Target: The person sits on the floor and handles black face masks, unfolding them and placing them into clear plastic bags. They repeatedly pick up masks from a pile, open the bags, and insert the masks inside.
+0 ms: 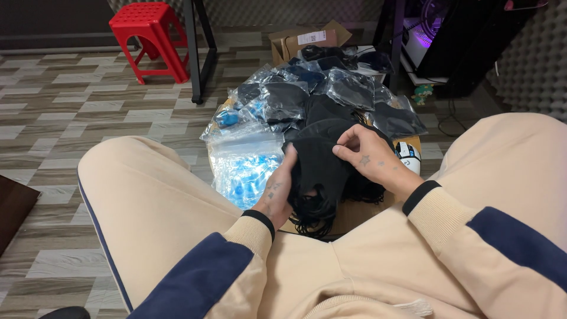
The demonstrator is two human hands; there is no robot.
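A stack of black face masks (319, 177) with dangling ear loops rests between my knees. My left hand (276, 192) cups the stack from the left side. The fingers of my right hand (369, 155) pinch the top mask near its upper edge. Just beyond lies a heap of clear plastic bags holding black masks (331, 94). A clear bag of blue masks (245, 168) lies to the left of my left hand.
An open cardboard box (307, 40) stands behind the heap. A red plastic stool (150, 38) is at the far left beside a black table leg (195, 53). A white computer mouse (409, 156) lies right of my right hand. A computer case glows purple at the far right.
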